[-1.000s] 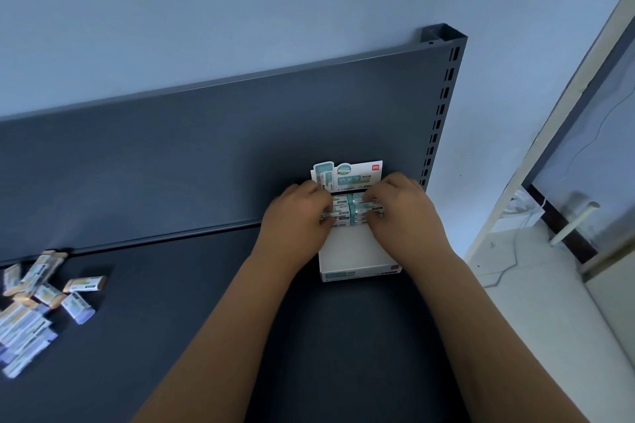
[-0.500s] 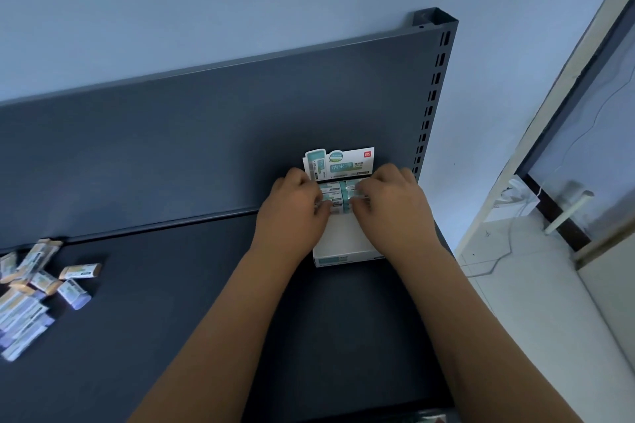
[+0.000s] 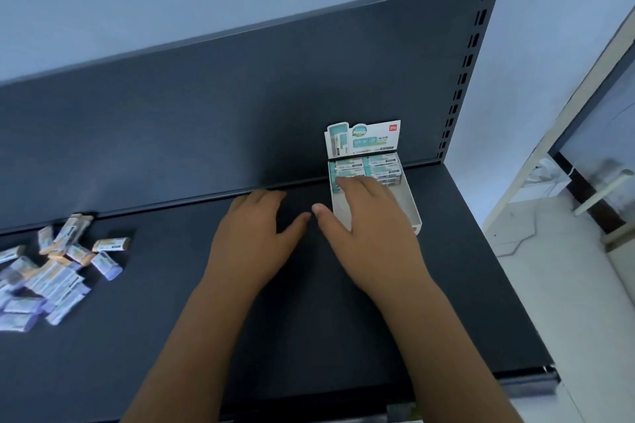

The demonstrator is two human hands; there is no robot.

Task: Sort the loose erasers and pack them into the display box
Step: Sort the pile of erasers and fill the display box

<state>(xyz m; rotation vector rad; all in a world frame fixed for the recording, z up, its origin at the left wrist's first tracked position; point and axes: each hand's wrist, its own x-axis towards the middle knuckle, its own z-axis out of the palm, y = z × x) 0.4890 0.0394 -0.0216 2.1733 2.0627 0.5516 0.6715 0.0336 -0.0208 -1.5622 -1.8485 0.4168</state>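
The white display box (image 3: 410, 203) with its printed teal header card (image 3: 364, 139) stands at the back right of the dark shelf. Several teal-wrapped erasers (image 3: 378, 166) fill its far end. My right hand (image 3: 364, 227) lies over the box's near left part, fingers relaxed, holding nothing. My left hand (image 3: 256, 233) hovers just left of the box over the bare shelf, fingers loose and empty. A heap of loose erasers (image 3: 51, 271) in purple and orange wrappers lies far left on the shelf.
The dark shelf (image 3: 275, 336) has an upright back panel (image 3: 240, 96) and a slotted post (image 3: 470, 45) at the right. Its right edge drops to a tiled floor (image 3: 567, 302). A door frame (image 3: 584, 79) stands at far right.
Both hands have let go of the erasers in the box and drawn back toward me; my left hand has moved left off the box. The erasers now lie packed at the box's far end.
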